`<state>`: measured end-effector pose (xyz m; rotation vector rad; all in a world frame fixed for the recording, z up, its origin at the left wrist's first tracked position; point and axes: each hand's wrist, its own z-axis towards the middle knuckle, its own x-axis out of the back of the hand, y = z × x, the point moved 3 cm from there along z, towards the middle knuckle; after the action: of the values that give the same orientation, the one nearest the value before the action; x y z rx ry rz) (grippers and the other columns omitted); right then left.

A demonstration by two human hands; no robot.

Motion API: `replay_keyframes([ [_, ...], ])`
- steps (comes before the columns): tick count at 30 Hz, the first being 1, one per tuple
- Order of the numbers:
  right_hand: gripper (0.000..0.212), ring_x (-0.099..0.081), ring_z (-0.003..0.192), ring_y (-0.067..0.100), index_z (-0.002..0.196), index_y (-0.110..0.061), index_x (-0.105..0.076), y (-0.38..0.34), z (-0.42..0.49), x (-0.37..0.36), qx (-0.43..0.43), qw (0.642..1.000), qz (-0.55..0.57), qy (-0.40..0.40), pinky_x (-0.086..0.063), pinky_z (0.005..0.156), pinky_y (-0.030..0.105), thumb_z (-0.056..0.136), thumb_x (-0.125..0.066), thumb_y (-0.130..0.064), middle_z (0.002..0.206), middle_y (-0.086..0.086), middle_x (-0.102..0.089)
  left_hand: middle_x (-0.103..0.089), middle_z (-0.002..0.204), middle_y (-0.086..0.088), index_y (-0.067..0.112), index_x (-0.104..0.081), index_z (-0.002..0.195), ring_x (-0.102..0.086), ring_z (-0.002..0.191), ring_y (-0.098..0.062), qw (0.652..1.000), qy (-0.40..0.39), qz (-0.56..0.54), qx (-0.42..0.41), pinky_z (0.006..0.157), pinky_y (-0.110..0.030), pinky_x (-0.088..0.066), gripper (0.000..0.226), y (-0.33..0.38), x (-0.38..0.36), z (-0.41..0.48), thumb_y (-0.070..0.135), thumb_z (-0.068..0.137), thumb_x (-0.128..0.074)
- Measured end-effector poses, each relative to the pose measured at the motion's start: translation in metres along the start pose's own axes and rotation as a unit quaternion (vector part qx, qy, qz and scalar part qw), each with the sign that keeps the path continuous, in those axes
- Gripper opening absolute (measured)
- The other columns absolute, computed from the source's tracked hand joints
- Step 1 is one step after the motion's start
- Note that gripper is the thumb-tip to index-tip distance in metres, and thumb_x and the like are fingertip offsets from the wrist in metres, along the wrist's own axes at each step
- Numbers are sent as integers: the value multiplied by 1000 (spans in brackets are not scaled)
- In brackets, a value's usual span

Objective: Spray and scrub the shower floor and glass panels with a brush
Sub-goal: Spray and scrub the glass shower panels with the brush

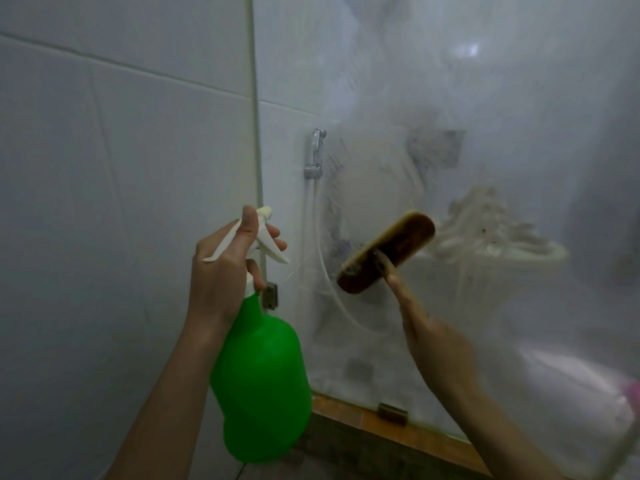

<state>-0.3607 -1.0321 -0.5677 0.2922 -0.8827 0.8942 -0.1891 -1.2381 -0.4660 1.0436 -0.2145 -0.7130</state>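
Left hand [227, 271] grips green spray bottle [261, 382] by its white trigger head, lower centre; right hand [438, 341] holds brush [386, 252] handle, brush head against soapy glass panel [502, 116], centre frame

tiled wall [121, 150] | bidet sprayer [316, 147] (on holder) | toilet [512, 258] blurred

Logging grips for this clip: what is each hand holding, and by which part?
The left hand grips the green plastic spray bottle by its white trigger head. The right hand holds the brown scrub brush by its handle.
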Motion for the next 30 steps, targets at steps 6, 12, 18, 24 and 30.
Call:
replay_keyframes([
  [6,87,-35,30,17,151,-33,-22,-56,119,11,66,992,-62,88,-33,28,24,83,-68,-6,48,0,-39,-77,79,-1,21,-74,91,-56,45,-7,1000,0,5,-16,40,-17,-41,37,10,-3,-2,44,101,-46],
  [12,85,-27,33,6,152,-31,-20,24,-5,19,-13,999,-15,39,-17,30,14,87,-67,-5,54,-7,-36,-77,85,-8,25,-75,86,-59,54,-23,1000,-7,-23,-21,39,-21,-42,37,14,-14,-4,50,95,-50],
  [18,60,-28,34,13,152,-28,-23,19,82,68,0,983,19,182,-14,35,18,99,-49,-15,49,2,-37,-78,87,-6,24,-76,88,-61,60,-31,999,-24,-36,-13,40,-20,-41,39,24,-42,-5,55,92,-52],
  [24,67,-30,35,7,153,-32,-19,68,1,61,-25,989,9,146,-21,33,18,98,-52,-15,56,-6,-45,-78,85,-9,22,-75,79,-51,44,-21,999,-26,-41,3,39,-20,-40,42,31,-69,-9,49,101,-51],
  [30,54,-44,39,18,153,-31,-19,59,40,91,-18,980,41,191,-38,35,32,102,-38,-27,54,7,-49,-77,81,-4,17,-76,84,-66,79,-53,998,-5,-54,12,41,-25,-43,40,16,-95,-35,45,101,-52],
])
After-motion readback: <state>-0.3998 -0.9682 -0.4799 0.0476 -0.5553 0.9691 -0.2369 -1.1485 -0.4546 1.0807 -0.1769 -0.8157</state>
